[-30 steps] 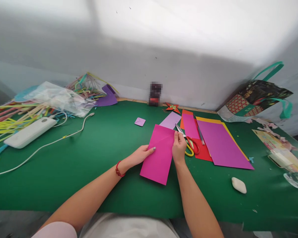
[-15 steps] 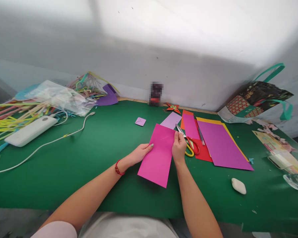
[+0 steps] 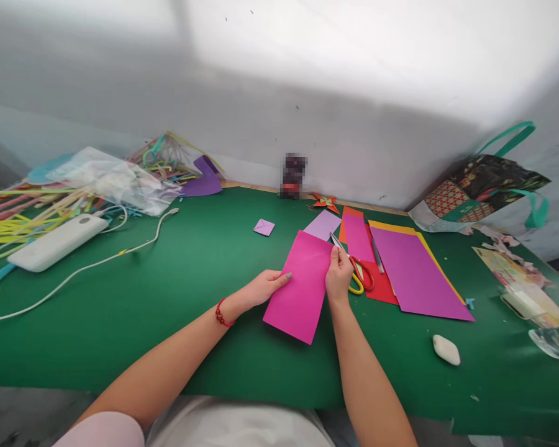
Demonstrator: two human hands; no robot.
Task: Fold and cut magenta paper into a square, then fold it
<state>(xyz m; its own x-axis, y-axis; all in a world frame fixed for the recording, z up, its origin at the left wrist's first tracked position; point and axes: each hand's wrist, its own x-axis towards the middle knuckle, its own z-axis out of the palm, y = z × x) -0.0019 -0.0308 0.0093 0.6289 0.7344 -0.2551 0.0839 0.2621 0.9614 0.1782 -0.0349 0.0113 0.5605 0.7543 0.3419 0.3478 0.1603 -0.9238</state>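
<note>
From where I stand, the green counter [image 3: 205, 267] stretches across the whole width of the frame, smooth and faintly shiny, with tiny paper scraps speckling its right side. A thin wooden strip [image 3: 245, 185] runs along its far edge, below a pale wall [image 3: 242, 81] that is brightly lit at the top and grey lower down, with a few dark specks.

In the centre, a bright pink sheet [image 3: 295, 298] slants between the person's two hands. The left hand [image 3: 264, 290] pinches its left edge, thumb on top; the right hand [image 3: 338, 276] is closed on the upper right edge. I can't tell whether the sheet's lower edge touches the counter.

Just beyond the right hand lie scissors [image 3: 354, 262] with red and yellow handles, and right of those a large purple sheet [image 3: 419, 270] overlaps a yellow one [image 3: 395, 225]. A small folded lilac square [image 3: 264, 228] sits near the middle, well apart from the rest.

At the left, a white power bank [image 3: 58, 242] lies before a heap of coloured strips [image 3: 23, 214]. A patterned bag [image 3: 484, 189] with teal handles leans at the upper right.
</note>
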